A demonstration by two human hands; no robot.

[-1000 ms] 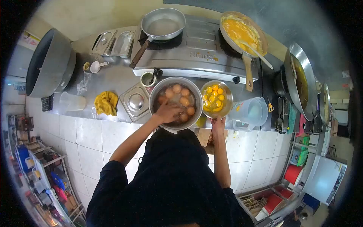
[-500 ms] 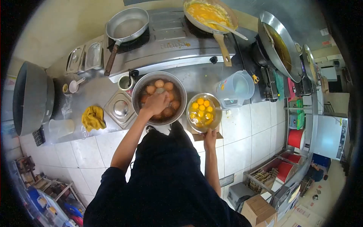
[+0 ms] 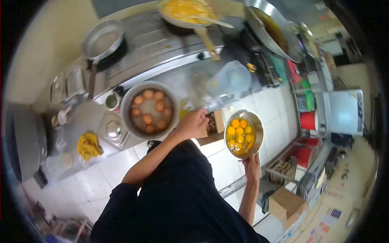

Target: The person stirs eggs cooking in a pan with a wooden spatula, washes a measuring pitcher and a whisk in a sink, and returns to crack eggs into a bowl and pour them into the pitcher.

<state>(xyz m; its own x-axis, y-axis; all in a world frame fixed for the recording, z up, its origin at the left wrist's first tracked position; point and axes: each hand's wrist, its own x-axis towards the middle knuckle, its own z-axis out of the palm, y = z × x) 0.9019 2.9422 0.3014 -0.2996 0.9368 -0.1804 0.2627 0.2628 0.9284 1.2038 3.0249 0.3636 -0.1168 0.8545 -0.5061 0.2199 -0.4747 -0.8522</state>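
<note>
My right hand (image 3: 252, 164) grips the near rim of a metal bowl (image 3: 259, 133) and holds it out over the floor at the right. Several raw yolks (image 3: 239, 130) lie in clear egg white inside it. To the right of the pot, my left hand (image 3: 193, 124) is over a cardboard box (image 3: 219, 121) with dark contents I cannot make out. Its fingers are curled together, and anything in them is hidden. Whole brown eggs (image 3: 147, 119) sit in water in a large metal pot (image 3: 126, 106) on the steel counter.
Behind the pot, a stove (image 3: 142, 38) carries an empty pan (image 3: 103, 40) and a pan of cooked egg (image 3: 188, 10). A wok of oil (image 3: 279, 32) stands farther right, near a clear plastic jug (image 3: 233, 79). A yellow cloth (image 3: 89, 146) and a lidded steel container (image 3: 113, 129) lie left.
My left hand has come out of the pot and moved right, over the box. My right hand has carried the bowl right, away from the counter. The view has shifted.
</note>
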